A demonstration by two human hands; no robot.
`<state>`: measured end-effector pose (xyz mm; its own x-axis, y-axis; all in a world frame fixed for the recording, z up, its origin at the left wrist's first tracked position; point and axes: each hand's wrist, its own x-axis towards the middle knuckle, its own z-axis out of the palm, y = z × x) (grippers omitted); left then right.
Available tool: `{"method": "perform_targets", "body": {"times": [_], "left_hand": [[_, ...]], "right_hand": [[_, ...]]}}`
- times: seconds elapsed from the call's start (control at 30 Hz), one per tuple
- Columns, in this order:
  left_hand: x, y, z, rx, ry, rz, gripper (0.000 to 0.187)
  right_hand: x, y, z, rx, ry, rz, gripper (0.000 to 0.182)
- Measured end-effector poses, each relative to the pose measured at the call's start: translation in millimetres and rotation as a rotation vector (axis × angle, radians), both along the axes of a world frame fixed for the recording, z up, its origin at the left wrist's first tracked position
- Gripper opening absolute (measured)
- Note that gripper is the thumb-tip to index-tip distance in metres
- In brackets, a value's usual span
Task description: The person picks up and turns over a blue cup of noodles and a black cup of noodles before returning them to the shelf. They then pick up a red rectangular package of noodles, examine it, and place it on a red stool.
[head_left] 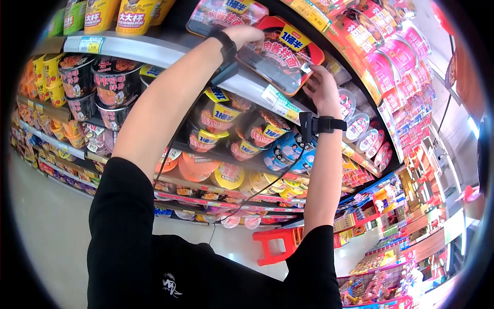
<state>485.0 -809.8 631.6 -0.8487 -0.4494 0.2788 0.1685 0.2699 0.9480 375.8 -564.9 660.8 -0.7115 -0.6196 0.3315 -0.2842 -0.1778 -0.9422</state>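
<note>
A black and red noodle package (280,54) with a clear window lies tilted at the front of the upper shelf, between my two hands. My left hand (246,36) grips its left edge, and the fingertips are partly hidden at the package. On the opposite edge, my right hand (323,90) has curled fingers closed on the corner. A second package of similar design (226,15) lies just behind my left hand. Both wrists wear black straps with small devices.
Price tags line the shelf edge (164,49). Below are stacked noodle bowls (216,116), black noodle tubs (116,85) and blue cups (288,152). Yellow tubs (136,18) stand at upper left. A red stool (272,247) is on the floor, and a thin cable hangs by my arms.
</note>
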Motion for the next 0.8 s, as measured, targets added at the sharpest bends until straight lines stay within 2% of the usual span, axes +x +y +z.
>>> {"method": "perform_targets", "body": {"times": [0.07,0.1,0.3,0.33,0.43,0.47,0.57,0.6,0.7,0.73,0.77,0.8], "left_hand": [[0.0,-2.0,-4.2,0.062,0.04,0.025,0.018],[16.9,11.1,-3.4,0.004,0.155,0.034,0.019],[34.9,20.9,2.3,-0.063,0.116,0.093,0.022],[25.3,8.9,-1.1,-0.028,0.14,0.011,0.029],[40.8,9.7,5.3,0.094,0.133,0.016,0.038],[45.2,11.4,9.1,0.061,0.135,0.048,0.043],[63.6,15.2,12.3,0.093,0.304,-0.061,0.041],[71.8,19.7,16.3,0.041,0.289,0.044,0.04],[109.2,28.2,10.8,-0.077,0.355,0.021,0.039],[111.1,27.2,10.0,-0.165,0.291,0.126,0.038],[130.0,32.7,6.8,-0.194,0.274,0.086,0.035],[131.6,29.4,-9.3,-0.293,0.504,0.041,0.032]], "right_hand": [[5.2,-0.7,0.3,0.008,-0.009,-0.023,0.024],[6.5,-0.7,0.1,0.012,-0.014,-0.034,0.024],[13.8,1.4,-1.4,0.011,0.036,-0.02,0.037],[13.1,1.1,-2.0,-0.001,0.053,-0.025,0.037],[22.1,2.4,-1.9,-0.065,0.109,-0.057,0.039],[22.0,2.2,-2.5,-0.085,0.122,-0.065,0.04],[30.3,-0.1,-3.7,-0.149,0.142,-0.051,0.043],[32.7,1.2,-5.9,-0.171,0.142,-0.028,0.043],[51.6,6.3,-13.6,-0.309,0.185,-0.009,0.044],[68.1,14.4,-19.1,-0.361,0.197,0.015,0.047],[84.6,23.8,-26.5,-0.414,0.21,0.039,0.05],[104.2,31.8,-37.1,-0.478,0.224,0.037,0.052]]}}
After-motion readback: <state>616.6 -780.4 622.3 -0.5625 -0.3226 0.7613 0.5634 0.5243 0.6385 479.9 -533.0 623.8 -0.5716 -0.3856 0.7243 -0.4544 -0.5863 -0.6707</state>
